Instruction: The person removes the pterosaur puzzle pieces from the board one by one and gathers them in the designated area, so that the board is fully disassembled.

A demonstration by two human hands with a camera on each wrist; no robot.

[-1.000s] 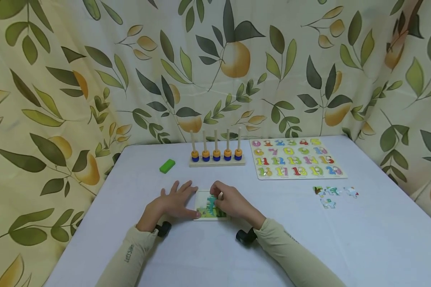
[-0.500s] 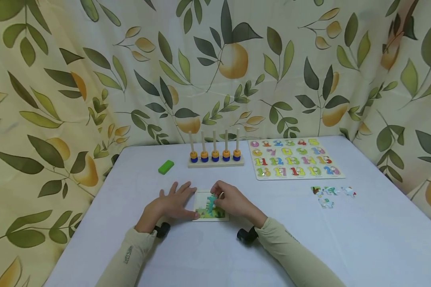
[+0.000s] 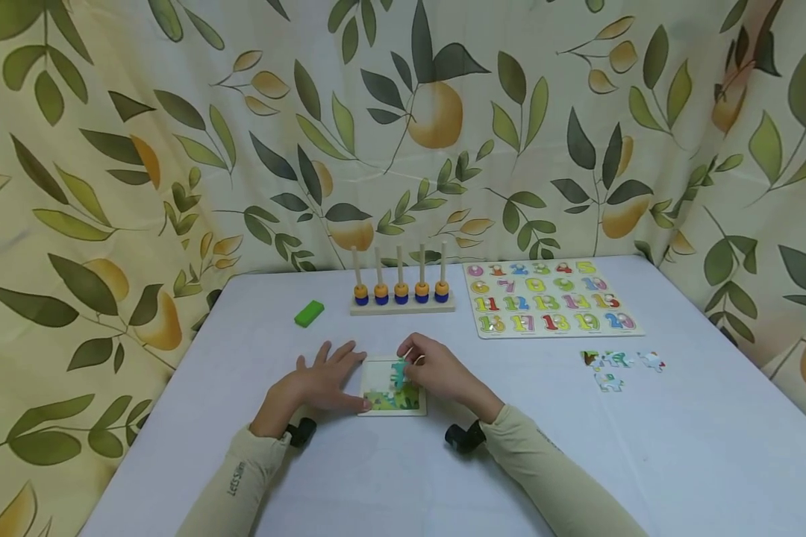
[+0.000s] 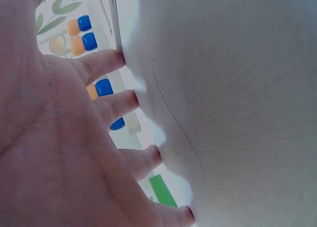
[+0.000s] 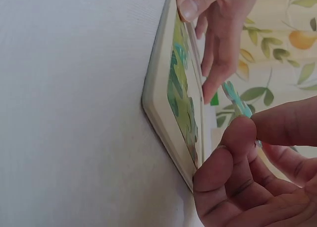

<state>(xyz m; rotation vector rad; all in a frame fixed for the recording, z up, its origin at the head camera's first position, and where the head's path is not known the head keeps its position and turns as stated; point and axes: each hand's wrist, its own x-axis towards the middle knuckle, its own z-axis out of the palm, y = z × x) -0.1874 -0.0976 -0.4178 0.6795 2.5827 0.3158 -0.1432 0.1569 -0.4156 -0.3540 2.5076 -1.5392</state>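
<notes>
A small framed jigsaw board [image 3: 392, 412] lies on the table before me, its lower row filled with green pieces and its upper part pale and bare. My right hand [image 3: 439, 373] pinches a teal puzzle piece [image 3: 398, 374] between thumb and fingertips over the board. In the right wrist view that puzzle piece [image 5: 237, 99] stands tilted above the frame. My left hand [image 3: 322, 380] lies spread at the board's left side, the thumb on the lower left corner. Its fingers [image 4: 116, 105] are straight, tips on the table.
Several loose puzzle pieces [image 3: 607, 360] lie to the right. Behind them is a number board [image 3: 540, 337]. A peg stand [image 3: 403, 309] with orange and blue rings stands at the back, a green block [image 3: 309, 313] left of it. A patterned curtain [image 3: 403, 149] hangs behind the table.
My right hand has lifted the teal piece off the lower pieces and shifted it slightly up and right, showing more of the lower row. My left hand keeps its place at the board.
</notes>
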